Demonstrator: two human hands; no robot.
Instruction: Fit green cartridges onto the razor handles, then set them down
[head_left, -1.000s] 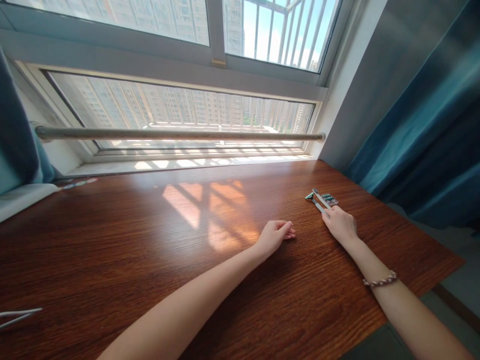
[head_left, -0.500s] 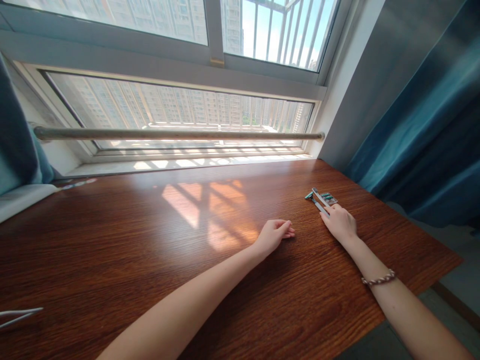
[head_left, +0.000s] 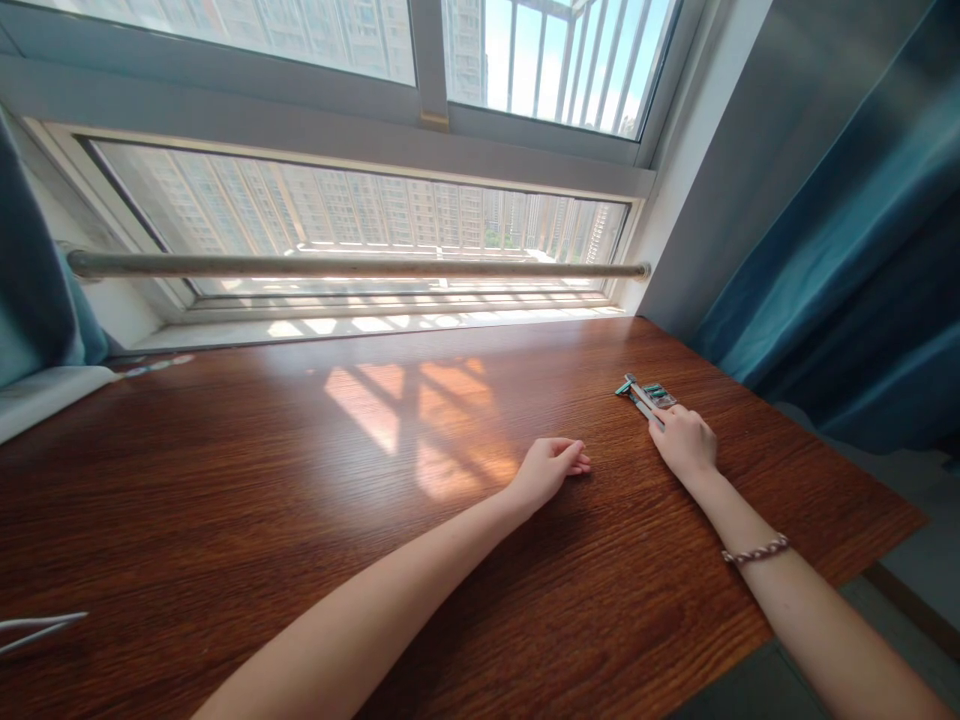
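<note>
On the right side of the wooden table, my right hand (head_left: 684,440) is closed around the lower end of a razor (head_left: 640,402) with a grey handle and a teal head. A second slim grey handle (head_left: 643,391) lies close alongside it under my fingers; its kind is too small to make out. Just beyond my fingertips sits a small clear pack (head_left: 664,397) with teal pieces in it. My left hand (head_left: 546,468) rests on the tabletop to the left, fingers curled together and thumb against them, apart from these things.
The brown wooden table (head_left: 247,480) runs up to a window with a horizontal rail (head_left: 360,267). White wire-like prongs (head_left: 45,628) poke in at the left edge. A blue curtain (head_left: 840,280) hangs at the right, beside the table's edge.
My right hand has shifted slightly to the right with the razor. The razor's head now sits closer to the end of the second handle. The left hand stays in place.
</note>
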